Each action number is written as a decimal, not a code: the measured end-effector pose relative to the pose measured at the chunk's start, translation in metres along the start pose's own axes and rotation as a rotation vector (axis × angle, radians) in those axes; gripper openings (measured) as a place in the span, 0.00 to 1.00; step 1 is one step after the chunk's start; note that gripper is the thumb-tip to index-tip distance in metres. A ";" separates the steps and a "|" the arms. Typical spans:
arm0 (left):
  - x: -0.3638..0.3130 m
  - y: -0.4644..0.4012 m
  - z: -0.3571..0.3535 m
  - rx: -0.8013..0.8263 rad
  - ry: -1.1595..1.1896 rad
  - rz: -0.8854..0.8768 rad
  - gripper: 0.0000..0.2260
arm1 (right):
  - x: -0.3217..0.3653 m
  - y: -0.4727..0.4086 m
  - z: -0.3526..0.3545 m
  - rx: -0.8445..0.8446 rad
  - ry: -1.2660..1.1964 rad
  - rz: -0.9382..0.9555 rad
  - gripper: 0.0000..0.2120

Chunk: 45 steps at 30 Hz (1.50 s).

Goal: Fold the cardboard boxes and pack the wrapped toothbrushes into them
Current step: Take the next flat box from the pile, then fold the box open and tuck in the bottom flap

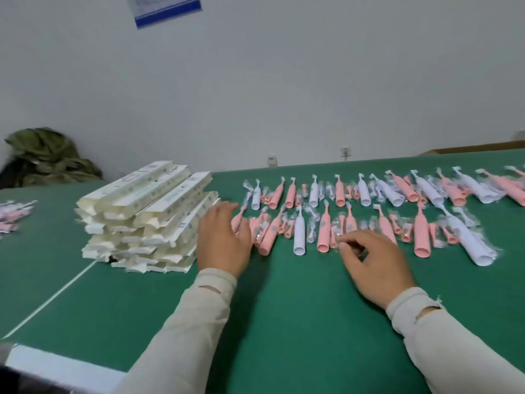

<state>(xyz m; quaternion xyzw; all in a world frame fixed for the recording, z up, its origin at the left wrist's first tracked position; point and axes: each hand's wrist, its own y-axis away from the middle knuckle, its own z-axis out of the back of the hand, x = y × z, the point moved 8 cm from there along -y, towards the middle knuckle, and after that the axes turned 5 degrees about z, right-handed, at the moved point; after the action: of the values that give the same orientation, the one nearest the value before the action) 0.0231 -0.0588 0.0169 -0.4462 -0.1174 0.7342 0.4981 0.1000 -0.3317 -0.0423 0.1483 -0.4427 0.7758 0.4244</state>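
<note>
A stack of flat white cardboard boxes (147, 214) stands on the green table (284, 308) at the left. Two rows of wrapped pink and white toothbrushes (369, 211) run across the table to the right. My left hand (221, 237) hovers palm down between the stack and the nearest pink toothbrush (267, 231), fingers relaxed and holding nothing. My right hand (372, 260) lies over the near row, its fingertips curled at the clear wrap of a small brush head (336, 237). I cannot tell whether it pinches the wrap.
More wrapped brushes (11, 214) lie at the far left edge. A green cloth bundle (48, 157) sits behind the table at the left. A white strip (56, 368) lies at the near left corner. A brown box edge (483, 147) shows at the far right.
</note>
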 end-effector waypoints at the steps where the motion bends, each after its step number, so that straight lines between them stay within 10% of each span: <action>1: 0.012 -0.018 0.016 -0.033 -0.101 0.022 0.15 | -0.001 -0.001 0.001 -0.005 -0.015 -0.013 0.03; 9: 0.080 -0.085 0.066 0.101 -0.875 0.236 0.13 | 0.011 0.001 0.000 -0.033 -0.021 0.017 0.05; 16: 0.084 -0.083 0.066 0.086 -0.921 0.189 0.09 | 0.009 0.000 0.001 -0.031 -0.021 0.012 0.05; 25: -0.042 -0.039 0.071 -0.251 -0.245 -0.397 0.06 | 0.015 -0.002 0.010 -0.175 -0.305 -0.076 0.03; 30: -0.132 0.046 -0.009 -0.064 0.034 -0.713 0.03 | 0.006 0.002 -0.009 -0.102 -1.117 -0.374 0.22; 37: -0.156 0.093 -0.078 0.133 0.200 -0.891 0.06 | -0.033 0.002 0.019 -0.297 -1.007 -0.470 0.15; 40: -0.138 0.081 -0.078 0.154 0.448 -0.676 0.07 | -0.046 0.000 0.018 -0.258 -0.913 -0.501 0.10; 45: -0.078 0.047 -0.112 0.337 1.039 0.244 0.06 | -0.031 -0.002 0.005 -0.065 -0.961 -0.432 0.10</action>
<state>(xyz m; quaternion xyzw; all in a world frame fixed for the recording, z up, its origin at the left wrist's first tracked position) 0.0884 -0.1770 -0.0338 -0.6739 0.3149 0.4788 0.4663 0.1194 -0.3517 -0.0568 0.5619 -0.5704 0.5012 0.3283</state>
